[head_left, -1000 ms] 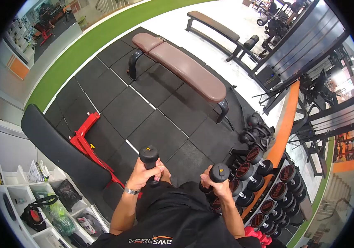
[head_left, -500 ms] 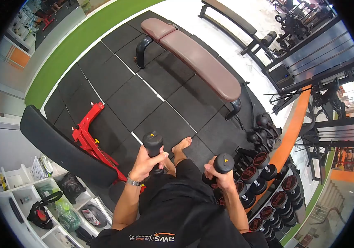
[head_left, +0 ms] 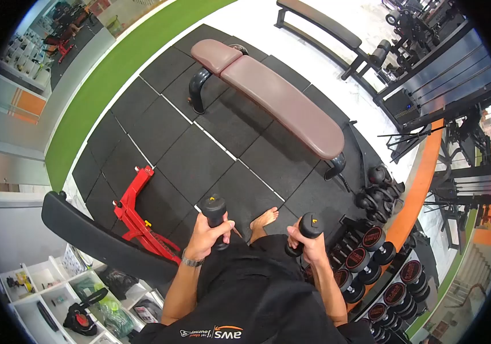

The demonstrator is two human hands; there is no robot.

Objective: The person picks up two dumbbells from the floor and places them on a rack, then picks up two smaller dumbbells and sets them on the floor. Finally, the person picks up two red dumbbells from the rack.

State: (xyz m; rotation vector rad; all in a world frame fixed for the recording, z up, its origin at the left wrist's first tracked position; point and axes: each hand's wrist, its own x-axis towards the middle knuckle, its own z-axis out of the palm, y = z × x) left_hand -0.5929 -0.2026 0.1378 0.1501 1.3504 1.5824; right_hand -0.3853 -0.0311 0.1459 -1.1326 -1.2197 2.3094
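Observation:
My left hand (head_left: 205, 236), with a metal-banded watch at its wrist, is closed around a black dumbbell (head_left: 214, 210). The dumbbell stands roughly upright, its round end with a yellow mark facing up. On the other side, my right hand (head_left: 308, 243) grips a second black dumbbell (head_left: 311, 225), also with a yellow mark on its upper end. Both dumbbells are held apart in front of my black shirt (head_left: 245, 304), at about waist height. One bare foot (head_left: 264, 218) shows on the floor between them.
A brown padded bench (head_left: 285, 100) stands ahead on black rubber tiles (head_left: 171, 129). To my left are a red-framed bench (head_left: 139, 218) with a black pad (head_left: 102, 235) and a white compartment shelf (head_left: 33, 295). Racked dumbbells (head_left: 366, 252) and kettlebells (head_left: 377, 195) are on the right.
The view has shifted a little, so the benches and racks sit lower and further right. Both hands keep their grip on the dumbbells, at nearly the same place before my body.

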